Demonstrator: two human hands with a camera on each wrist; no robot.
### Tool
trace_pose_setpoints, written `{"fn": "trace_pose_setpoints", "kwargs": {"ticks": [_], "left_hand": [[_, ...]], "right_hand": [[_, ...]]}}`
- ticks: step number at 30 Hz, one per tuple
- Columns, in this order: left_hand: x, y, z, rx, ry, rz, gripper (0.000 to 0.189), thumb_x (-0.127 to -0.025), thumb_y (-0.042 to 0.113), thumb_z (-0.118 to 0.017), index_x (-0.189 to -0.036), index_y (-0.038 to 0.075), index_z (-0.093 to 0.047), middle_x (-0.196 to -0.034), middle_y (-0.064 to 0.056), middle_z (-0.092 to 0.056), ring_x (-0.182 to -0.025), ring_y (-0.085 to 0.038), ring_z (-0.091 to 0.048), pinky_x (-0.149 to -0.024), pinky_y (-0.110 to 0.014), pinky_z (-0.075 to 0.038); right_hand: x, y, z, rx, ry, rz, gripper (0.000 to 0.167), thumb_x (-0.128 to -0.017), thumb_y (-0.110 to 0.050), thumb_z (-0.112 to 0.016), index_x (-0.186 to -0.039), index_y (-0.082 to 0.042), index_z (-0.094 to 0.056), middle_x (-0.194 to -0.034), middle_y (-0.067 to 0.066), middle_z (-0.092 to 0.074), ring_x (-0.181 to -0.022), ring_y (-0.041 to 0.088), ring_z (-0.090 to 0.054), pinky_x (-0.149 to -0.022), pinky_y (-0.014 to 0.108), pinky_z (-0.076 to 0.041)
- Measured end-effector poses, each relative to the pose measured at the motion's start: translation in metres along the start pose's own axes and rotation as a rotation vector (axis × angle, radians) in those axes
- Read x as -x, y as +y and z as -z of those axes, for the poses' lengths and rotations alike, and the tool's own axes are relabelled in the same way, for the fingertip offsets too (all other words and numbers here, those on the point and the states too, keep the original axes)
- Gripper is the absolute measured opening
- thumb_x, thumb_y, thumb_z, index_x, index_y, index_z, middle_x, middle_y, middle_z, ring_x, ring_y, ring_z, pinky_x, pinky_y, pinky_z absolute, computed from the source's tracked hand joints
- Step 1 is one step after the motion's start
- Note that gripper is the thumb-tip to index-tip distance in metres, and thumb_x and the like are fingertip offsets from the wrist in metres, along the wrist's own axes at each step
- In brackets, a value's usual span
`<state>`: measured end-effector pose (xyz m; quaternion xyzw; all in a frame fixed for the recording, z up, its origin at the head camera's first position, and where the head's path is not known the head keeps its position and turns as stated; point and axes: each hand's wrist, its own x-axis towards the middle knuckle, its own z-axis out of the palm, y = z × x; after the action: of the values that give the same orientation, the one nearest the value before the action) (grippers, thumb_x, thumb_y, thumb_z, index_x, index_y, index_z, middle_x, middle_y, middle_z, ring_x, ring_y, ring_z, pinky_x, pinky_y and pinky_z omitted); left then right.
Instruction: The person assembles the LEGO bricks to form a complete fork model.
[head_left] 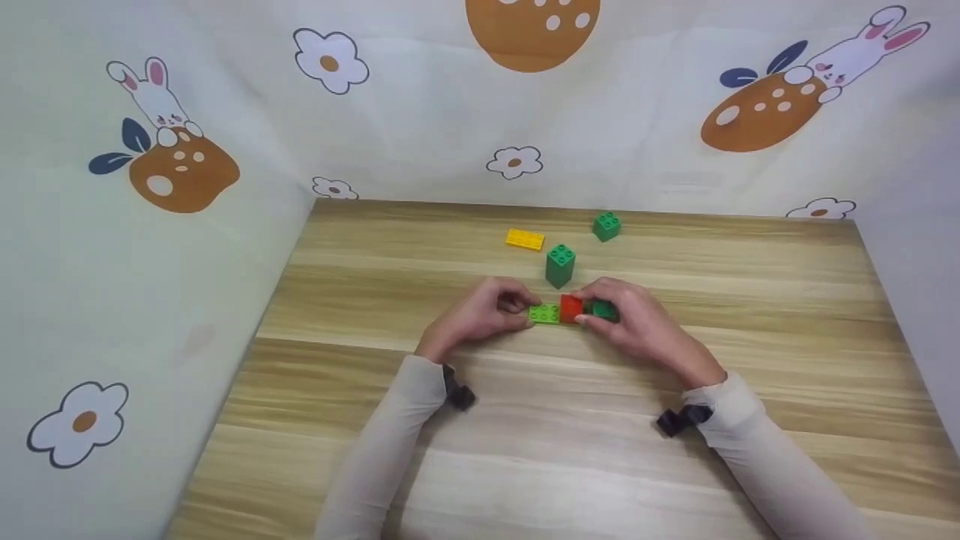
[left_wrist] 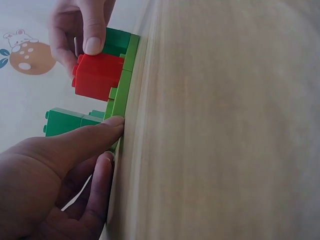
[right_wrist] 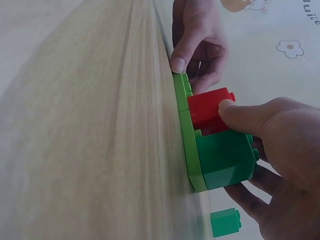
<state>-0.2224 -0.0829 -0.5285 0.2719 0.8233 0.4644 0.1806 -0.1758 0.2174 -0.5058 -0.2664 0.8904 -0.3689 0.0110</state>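
Observation:
Two light green building-block plates (right_wrist: 191, 145) lie end to end in a row on the wooden tabletop. My left hand (head_left: 484, 311) pinches the left end of the row between thumb and fingers. A red block (head_left: 571, 308) sits over the seam between the plates, studs facing up. With thumb and fingers on opposite sides, my right hand (head_left: 637, 319) grips that red block. Beside it, a dark green block (right_wrist: 225, 160) stands on the right-hand plate, partly under my right palm in the head view.
Just behind the row stands a tall green block tower (head_left: 559, 266). Farther back are a yellow plate (head_left: 525, 240) on the left and a smaller green block (head_left: 607, 226) on the right. Printed fabric walls (head_left: 420, 135) border the wooden table (head_left: 375, 300).

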Motion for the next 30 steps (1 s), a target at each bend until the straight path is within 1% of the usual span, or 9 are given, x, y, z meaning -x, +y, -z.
{"fn": "trace_pose_setpoints", "kwargs": {"ticks": [4,6,11,14,19,25,28,30], "left_hand": [[0.000,0.000,0.000,0.007,0.004,-0.003,0.031,-0.090,0.009,-0.087,-0.120,0.012,-0.081,-0.111,-0.002,-0.079,-0.099,-0.013,-0.070,-0.097,-0.034,-0.062],[0.001,0.000,0.000,0.006,0.007,0.003,0.031,-0.090,0.009,-0.087,-0.120,0.013,-0.081,-0.111,-0.001,-0.079,-0.099,-0.012,-0.070,-0.097,-0.034,-0.062],[0.001,0.000,0.000,-0.004,0.006,0.014,0.032,-0.090,0.011,-0.087,-0.121,0.015,-0.081,-0.112,0.001,-0.080,-0.100,-0.012,-0.071,-0.098,-0.032,-0.062],[0.001,0.000,-0.001,-0.004,0.005,0.021,0.032,-0.091,0.011,-0.087,-0.122,0.017,-0.081,-0.114,0.002,-0.079,-0.102,-0.013,-0.071,-0.098,-0.033,-0.062],[0.001,0.001,0.000,-0.014,0.004,0.031,0.032,-0.091,0.012,-0.087,-0.122,0.019,-0.081,-0.114,0.003,-0.079,-0.103,-0.014,-0.071,-0.098,-0.035,-0.061],[0.000,0.001,0.000,-0.018,0.007,0.025,0.032,-0.090,0.013,-0.088,-0.121,0.018,-0.081,-0.113,0.003,-0.079,-0.102,-0.013,-0.071,-0.098,-0.034,-0.062],[0.000,0.000,-0.001,-0.020,0.010,0.016,0.032,-0.090,0.013,-0.088,-0.121,0.017,-0.081,-0.111,0.002,-0.079,-0.100,-0.012,-0.071,-0.097,-0.032,-0.062],[0.000,0.000,-0.001,-0.019,0.009,0.011,0.032,-0.090,0.013,-0.088,-0.121,0.016,-0.081,-0.111,0.002,-0.079,-0.100,-0.011,-0.070,-0.096,-0.031,-0.062]], "right_hand": [[0.000,0.002,-0.002,-0.007,0.011,0.026,0.030,-0.098,-0.025,-0.083,-0.126,-0.016,-0.078,-0.124,0.000,-0.079,-0.117,0.021,-0.073,-0.108,0.047,-0.058],[0.000,0.002,-0.003,-0.005,0.019,0.025,0.029,-0.098,-0.025,-0.083,-0.125,-0.016,-0.078,-0.123,0.000,-0.078,-0.116,0.020,-0.072,-0.107,0.046,-0.059],[0.000,0.004,-0.009,-0.016,0.040,-0.025,0.031,-0.095,-0.027,-0.086,-0.123,-0.017,-0.077,-0.121,0.000,-0.079,-0.110,0.020,-0.072,-0.101,0.046,-0.060],[-0.001,0.003,-0.010,-0.031,0.044,-0.058,0.031,-0.093,-0.028,-0.089,-0.120,-0.018,-0.077,-0.120,-0.001,-0.080,-0.107,0.020,-0.073,-0.099,0.046,-0.061],[-0.004,0.000,-0.009,-0.025,0.046,-0.080,0.032,-0.091,-0.027,-0.090,-0.119,-0.020,-0.077,-0.118,-0.001,-0.081,-0.108,0.021,-0.074,-0.100,0.047,-0.060],[-0.006,-0.004,-0.008,0.050,0.032,-0.095,0.037,-0.090,-0.028,-0.091,-0.122,-0.015,-0.078,-0.115,0.003,-0.082,-0.102,0.022,-0.074,-0.095,0.046,-0.062],[-0.006,-0.006,-0.009,0.112,0.031,-0.082,0.038,-0.089,-0.029,-0.092,-0.122,-0.013,-0.078,-0.112,0.005,-0.082,-0.098,0.024,-0.075,-0.090,0.047,-0.063],[-0.005,-0.008,-0.009,0.151,0.045,-0.062,0.038,-0.089,-0.030,-0.092,-0.120,-0.014,-0.078,-0.109,0.005,-0.082,-0.096,0.024,-0.075,-0.087,0.047,-0.063]]}}
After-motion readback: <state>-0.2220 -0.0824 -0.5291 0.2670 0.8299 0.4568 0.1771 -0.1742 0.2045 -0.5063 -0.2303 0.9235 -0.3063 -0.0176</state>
